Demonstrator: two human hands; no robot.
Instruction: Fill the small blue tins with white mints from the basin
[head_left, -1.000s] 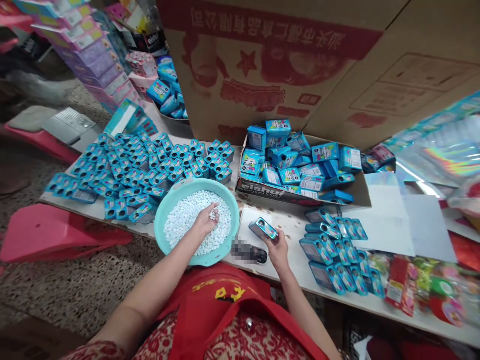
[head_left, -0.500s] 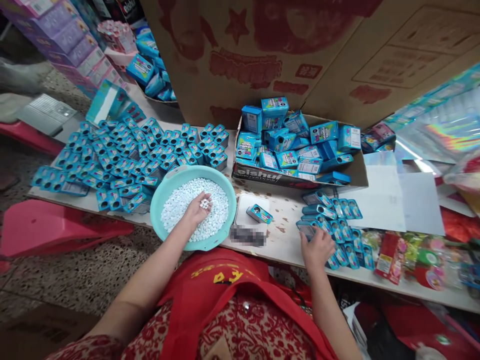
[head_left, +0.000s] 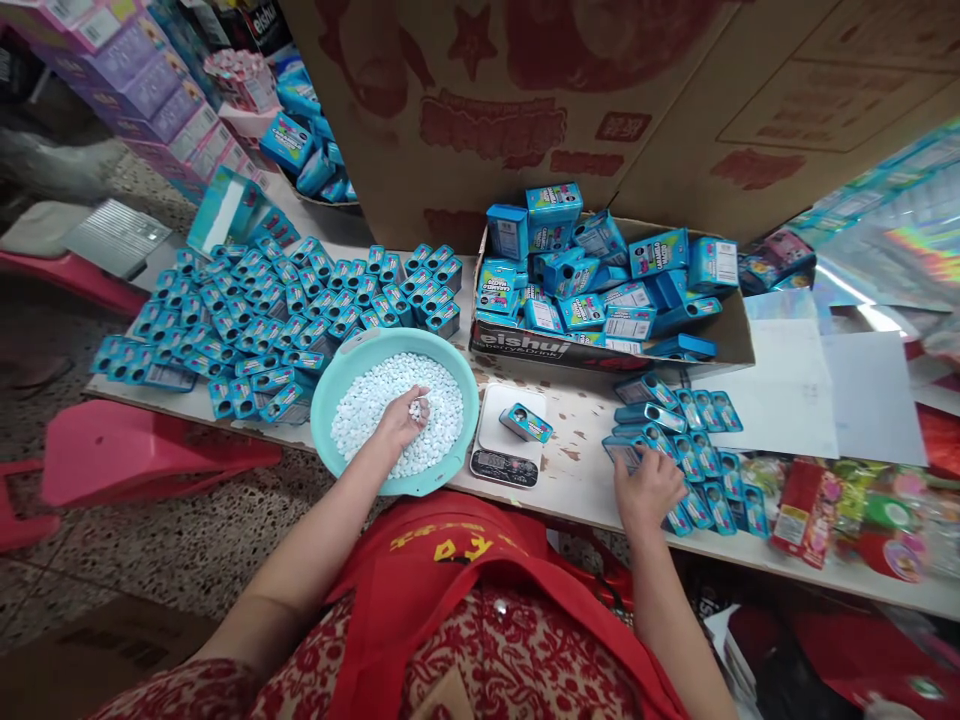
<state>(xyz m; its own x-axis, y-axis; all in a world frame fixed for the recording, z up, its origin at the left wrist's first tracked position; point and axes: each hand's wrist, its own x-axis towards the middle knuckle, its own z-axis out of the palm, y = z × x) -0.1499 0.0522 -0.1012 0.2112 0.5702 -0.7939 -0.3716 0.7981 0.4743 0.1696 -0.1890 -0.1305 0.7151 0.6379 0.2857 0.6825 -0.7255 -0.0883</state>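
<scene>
My left hand (head_left: 403, 420) is inside a turquoise basin (head_left: 321, 385), above a heap of small white candies (head_left: 442, 400). Its fingers curl around a few of the candies. At the right, my right hand (head_left: 651, 490) grips a small blue candy box (head_left: 622, 450) at the near left side of a cluster of similar boxes (head_left: 701, 455). Its fingertips are partly hidden by the hand itself. Between the hands, one blue box with a round hole (head_left: 527, 422) lies on the white plate of a digital scale (head_left: 504, 467).
Many blue boxes with holes (head_left: 247, 310) stand packed left of the basin. Behind the scale, an open carton (head_left: 525, 345) holds more blue boxes, against a large cardboard box (head_left: 480, 110). White sheets (head_left: 791, 385) and colourful packets (head_left: 814, 510) lie rightward. A red stool (head_left: 150, 455) stands left.
The fingers of my left hand have curled further over the candies. My right hand stays at the same blue box. The whole view has shifted slightly.
</scene>
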